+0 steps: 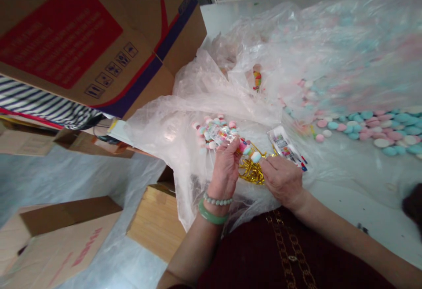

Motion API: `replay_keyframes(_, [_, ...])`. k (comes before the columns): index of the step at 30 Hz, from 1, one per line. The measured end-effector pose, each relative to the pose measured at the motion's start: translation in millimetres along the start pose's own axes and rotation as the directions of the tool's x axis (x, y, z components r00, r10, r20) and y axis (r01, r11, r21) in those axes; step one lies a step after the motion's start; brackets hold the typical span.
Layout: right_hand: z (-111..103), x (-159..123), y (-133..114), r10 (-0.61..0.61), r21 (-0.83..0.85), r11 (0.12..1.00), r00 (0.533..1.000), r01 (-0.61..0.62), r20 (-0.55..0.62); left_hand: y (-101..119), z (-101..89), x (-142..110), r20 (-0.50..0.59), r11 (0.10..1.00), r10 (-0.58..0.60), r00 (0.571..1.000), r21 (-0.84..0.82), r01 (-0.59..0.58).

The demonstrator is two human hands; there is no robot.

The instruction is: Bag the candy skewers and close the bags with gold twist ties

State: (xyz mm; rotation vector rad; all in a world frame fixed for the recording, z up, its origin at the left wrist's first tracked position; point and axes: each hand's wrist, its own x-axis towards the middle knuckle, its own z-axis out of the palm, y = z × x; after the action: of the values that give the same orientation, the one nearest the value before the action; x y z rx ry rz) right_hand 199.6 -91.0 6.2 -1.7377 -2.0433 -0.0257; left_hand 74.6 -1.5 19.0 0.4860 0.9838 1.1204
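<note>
My left hand (227, 161), with a beaded bracelet and a green bangle at the wrist, is closed around a row of coloured candies (246, 147) in pink, blue, orange and white. My right hand (283, 177) is closed just right of the row's white end; whatever its fingers pinch is too small to make out. Below and between both hands lies a pile of gold twist ties (252, 172). Beyond my left hand sit clear printed packets (216, 133) among pastel candies. A stack of small printed plastic bags (286, 146) lies past my right hand.
Clear plastic sheeting (154, 122) covers the work table. Loose pink, blue and white candies (376, 126) are heaped at the right, partly under plastic. A large carton (99, 38) stands at upper left. Open cardboard boxes (69, 236) sit on the floor, lower left.
</note>
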Motion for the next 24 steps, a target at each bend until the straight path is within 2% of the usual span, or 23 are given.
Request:
replay_keyframes(3, [1,0,1,0.127,0.194,0.972,0.992,-0.129,0.026,-1,7.4,-5,0.008,0.999,-0.040,0.999,0.018,0.039])
replay_keyframes(5, [1,3,3,0.281,0.423,0.858,0.956,-0.291,0.086,1,13.2,-10,0.020,0.998,-0.065,0.998,0.015,0.064])
replay_keyframes(7, [-1,6,6,0.403,0.660,0.603,0.885,-0.448,0.232,5,18.0,-13,0.042,0.995,-0.094,0.995,0.021,0.093])
replay_keyframes(9, [-6,9,8,0.425,0.792,0.284,0.811,-0.540,0.401,11,20.8,-15,0.066,0.992,-0.127,0.990,0.038,0.124])
replay_keyframes(10, [-9,10,9,0.412,0.816,0.156,0.788,-0.556,0.458,15,21.7,-15,0.076,0.990,-0.133,0.988,0.045,0.130])
replay_keyframes(11, [-12,10,9,0.398,0.826,0.069,0.775,-0.560,0.492,18,22.4,-14,0.082,0.991,-0.131,0.988,0.048,0.127])
replay_keyframes(12, [-15,10,10,0.390,0.831,0.023,0.771,-0.556,0.504,22,23.2,-14,0.085,0.992,-0.121,0.989,0.043,0.117])
replay_keyframes(15, [-25,8,9,0.381,0.839,0.007,0.777,-0.543,0.500,32,27.0,-13,0.101,0.995,-0.100,0.990,-0.003,0.100])
replay_keyframes(18, [-30,6,7,0.367,0.837,0.001,0.778,-0.548,0.510,39,32.5,-16,0.116,0.987,-0.149,0.982,-0.037,0.155])
replay_keyframes(21, [-32,7,6,0.346,0.836,-0.025,0.780,-0.548,0.522,38,37.7,-21,0.110,0.987,-0.151,0.982,-0.037,0.156])
replay_keyframes(24, [-31,7,4,0.354,0.834,-0.104,0.763,-0.542,0.540,30,42.7,-25,0.104,0.992,-0.110,0.989,-0.057,0.116])
